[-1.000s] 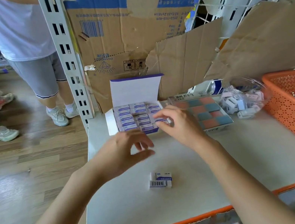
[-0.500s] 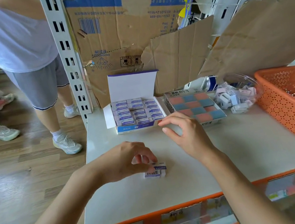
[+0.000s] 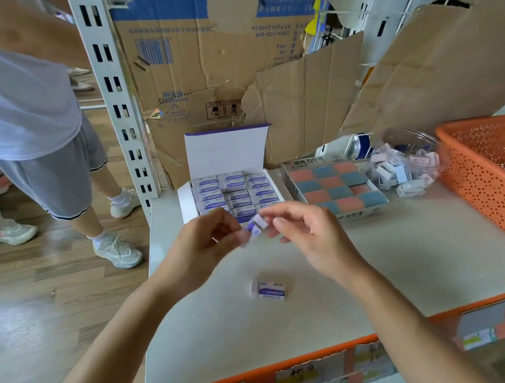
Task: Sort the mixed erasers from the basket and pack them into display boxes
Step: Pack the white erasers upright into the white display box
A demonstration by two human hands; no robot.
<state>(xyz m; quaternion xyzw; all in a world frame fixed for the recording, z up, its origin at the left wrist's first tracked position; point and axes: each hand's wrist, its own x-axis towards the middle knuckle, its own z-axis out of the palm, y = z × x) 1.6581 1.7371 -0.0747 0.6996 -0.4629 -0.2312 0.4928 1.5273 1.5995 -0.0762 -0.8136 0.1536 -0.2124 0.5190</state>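
My left hand (image 3: 202,249) pinches a small white-and-purple eraser (image 3: 256,225) in the air, just in front of the purple display box (image 3: 186,203). That box holds rows of matching erasers and its lid stands open. My right hand (image 3: 314,236) is beside the eraser, fingers apart, with its fingertips at the eraser's right end. A second white-and-purple eraser (image 3: 271,289) lies on the table below my hands. The orange basket (image 3: 498,198) stands at the right.
A second display box (image 3: 350,216) of orange and blue erasers sits right of the purple one. Beside it, a clear bowl (image 3: 410,138) holds several small pastel erasers. Cardboard sheets (image 3: 313,103) lean behind. A person (image 3: 50,179) stands at the left by a white shelf post (image 3: 126,112).
My left hand took one eraser off the table and raised it toward the purple box. My right hand drew back from the box to meet it. One eraser stayed on the table.
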